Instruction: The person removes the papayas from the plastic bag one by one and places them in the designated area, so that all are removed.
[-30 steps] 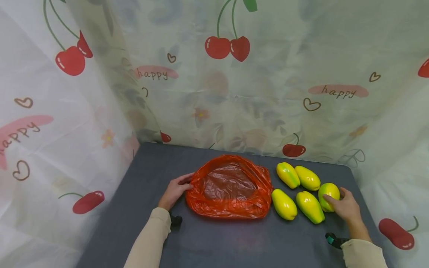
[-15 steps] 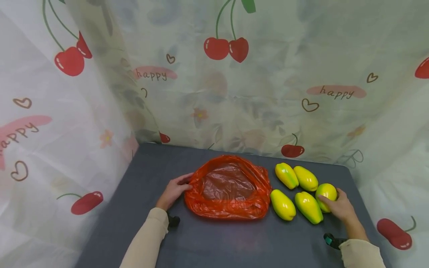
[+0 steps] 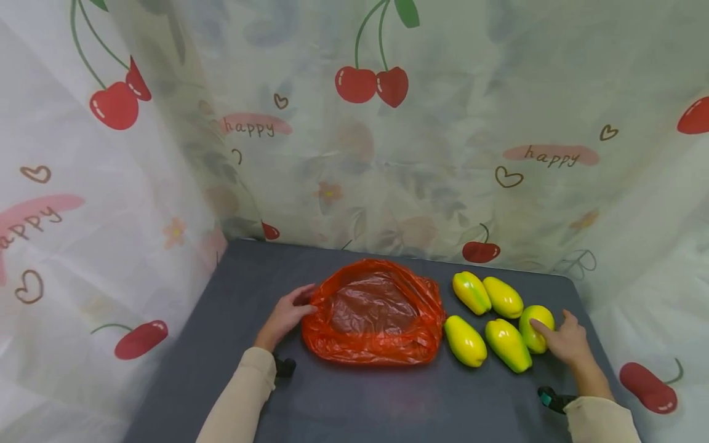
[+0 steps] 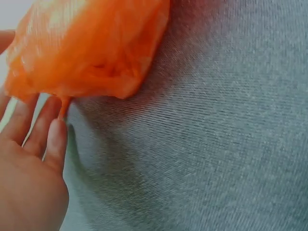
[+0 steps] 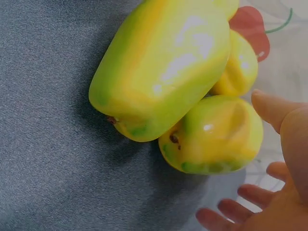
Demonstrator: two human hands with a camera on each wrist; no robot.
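A red plastic bag (image 3: 373, 351) lies on the grey table with its wide mouth facing up. At its left rim my left hand (image 3: 284, 317) touches the plastic; in the left wrist view the fingers (image 4: 56, 144) run nearly straight up against the bag's side. My right hand (image 3: 573, 344) is beside the rightmost yellow-green papaya (image 3: 537, 326), its thumb overlapping the fruit in the head view. In the right wrist view its fingers are spread and a gap shows between them and the nearest papaya (image 5: 216, 137). Nothing is in its grasp.
Several more papayas lie between the bag and my right hand, among them a front left papaya (image 3: 465, 341) close to the bag and a back papaya (image 3: 503, 297). A cherry-printed curtain (image 3: 432, 178) hangs behind and beside the grey table (image 3: 399, 406).
My right hand's fingers have spread and shifted slightly right, away from the rightmost papaya. The left hand stays at the bag's rim. The head view has shifted a little.
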